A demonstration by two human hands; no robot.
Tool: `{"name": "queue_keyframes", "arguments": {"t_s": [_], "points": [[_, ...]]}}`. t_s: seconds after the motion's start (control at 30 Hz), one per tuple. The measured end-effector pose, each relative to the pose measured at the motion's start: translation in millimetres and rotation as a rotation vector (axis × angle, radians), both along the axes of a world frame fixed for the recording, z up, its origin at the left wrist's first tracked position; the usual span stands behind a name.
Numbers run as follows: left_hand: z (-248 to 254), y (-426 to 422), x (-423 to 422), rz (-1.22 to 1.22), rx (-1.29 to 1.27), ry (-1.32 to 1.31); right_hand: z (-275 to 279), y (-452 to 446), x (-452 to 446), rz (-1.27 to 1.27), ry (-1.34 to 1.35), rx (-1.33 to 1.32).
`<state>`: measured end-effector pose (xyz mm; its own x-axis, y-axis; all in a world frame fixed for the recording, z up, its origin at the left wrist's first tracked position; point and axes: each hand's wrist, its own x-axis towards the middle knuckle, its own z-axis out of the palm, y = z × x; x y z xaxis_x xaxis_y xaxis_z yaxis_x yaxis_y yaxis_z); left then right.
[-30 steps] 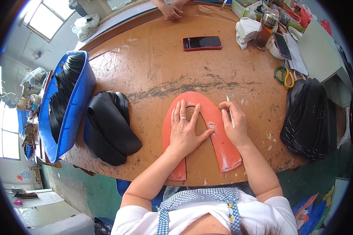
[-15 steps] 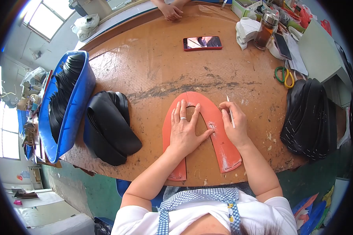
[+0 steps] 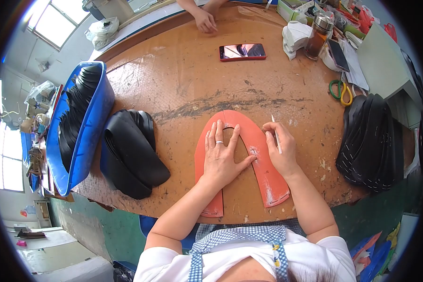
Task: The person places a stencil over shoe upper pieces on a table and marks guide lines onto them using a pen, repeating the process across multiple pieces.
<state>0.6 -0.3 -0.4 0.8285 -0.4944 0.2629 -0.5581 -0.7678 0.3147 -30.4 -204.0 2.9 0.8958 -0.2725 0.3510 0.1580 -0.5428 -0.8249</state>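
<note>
A red-orange horseshoe-shaped template (image 3: 264,176) lies on the brown table (image 3: 183,84), its curved end pointing away from me. My left hand (image 3: 221,157) rests flat on it with fingers spread, a ring on one finger, and spans the gap between its two arms. Just beyond the template's right side, my right hand (image 3: 282,148) is closed around a thin white pen-like tool (image 3: 277,136), whose pointed tip is up. Whitish marks and small slots show on the template's right arm.
At the left are a blue bin (image 3: 90,141) of black pieces and a folded black stack (image 3: 131,152). Black stitched pieces (image 3: 369,143), scissors (image 3: 340,92) and a bottle (image 3: 318,35) stand right. Ahead lie a phone (image 3: 242,51) and another person's hands (image 3: 205,19).
The other person's hands across the table have shifted slightly, one reaching a little nearer. The phone's screen, dark at first, now shows a brighter picture. My hands have stayed in place.
</note>
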Motion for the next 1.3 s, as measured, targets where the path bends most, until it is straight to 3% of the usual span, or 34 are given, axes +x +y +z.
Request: {"name": "queue_keyframes", "arguments": {"t_s": [1.3], "points": [[0.4,0.0,-0.2,0.001,-0.007,0.008,2.2,-0.3,-0.7,0.007,0.014,0.005]]}}
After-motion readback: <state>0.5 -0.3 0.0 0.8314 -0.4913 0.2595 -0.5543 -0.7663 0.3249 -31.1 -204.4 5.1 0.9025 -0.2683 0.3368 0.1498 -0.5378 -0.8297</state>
